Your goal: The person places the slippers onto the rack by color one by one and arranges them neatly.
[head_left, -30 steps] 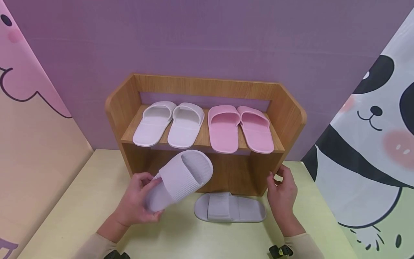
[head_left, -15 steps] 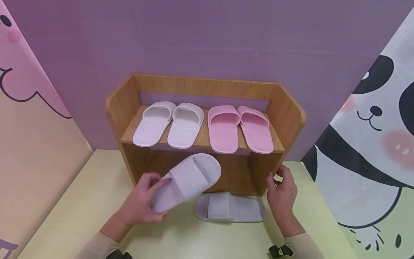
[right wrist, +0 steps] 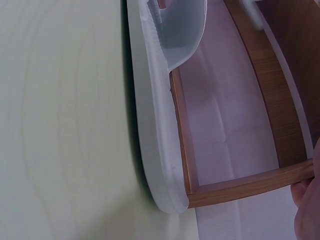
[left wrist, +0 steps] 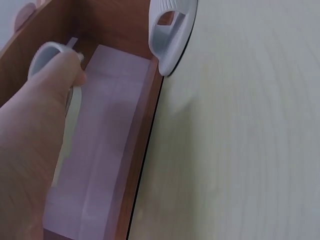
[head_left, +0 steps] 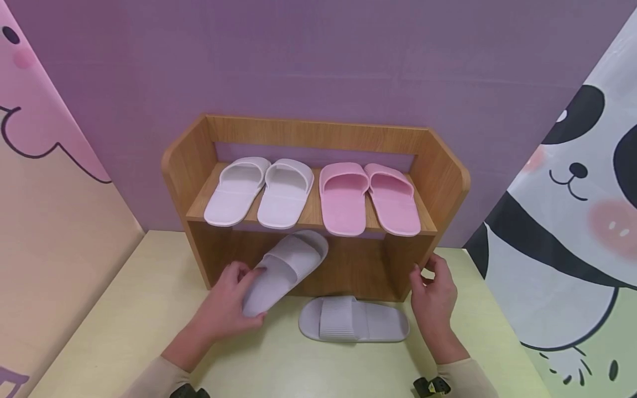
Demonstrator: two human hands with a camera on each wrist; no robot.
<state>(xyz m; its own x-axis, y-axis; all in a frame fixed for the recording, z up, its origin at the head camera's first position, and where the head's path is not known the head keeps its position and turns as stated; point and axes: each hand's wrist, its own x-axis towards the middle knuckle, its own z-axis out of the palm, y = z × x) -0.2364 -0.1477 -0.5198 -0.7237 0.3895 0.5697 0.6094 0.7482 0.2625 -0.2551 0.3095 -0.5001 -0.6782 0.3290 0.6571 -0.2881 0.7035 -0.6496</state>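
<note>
My left hand (head_left: pixel 226 301) holds a pale grey slipper (head_left: pixel 293 260) by its heel end, thumb on one edge and fingers on the other. The slipper's toe points up and right, in front of the lower opening of a wooden shoe rack (head_left: pixel 318 132). In the left wrist view, the held slipper (left wrist: pixel 42 57) is partly hidden behind the hand. A matching slipper (head_left: pixel 338 319) lies sideways on the table, along the rack's front. At the rack's right side panel, my right hand (head_left: pixel 433 298) pinches the front edge; the right wrist view shows fingertips (right wrist: pixel 300 194) at that panel.
On the rack's upper shelf stand a pair of white slippers (head_left: pixel 286 193) and a pair of pink slippers (head_left: pixel 343 202), heels facing me. A purple wall (head_left: pixel 318 61) rises behind the rack. Printed panels flank the table (head_left: pixel 114 315), with a panda (head_left: pixel 582 177) on the right.
My left hand has moved right and slightly forward with the grey slipper, whose toe now tips further toward the lower opening. The right hand keeps its place on the rack.
</note>
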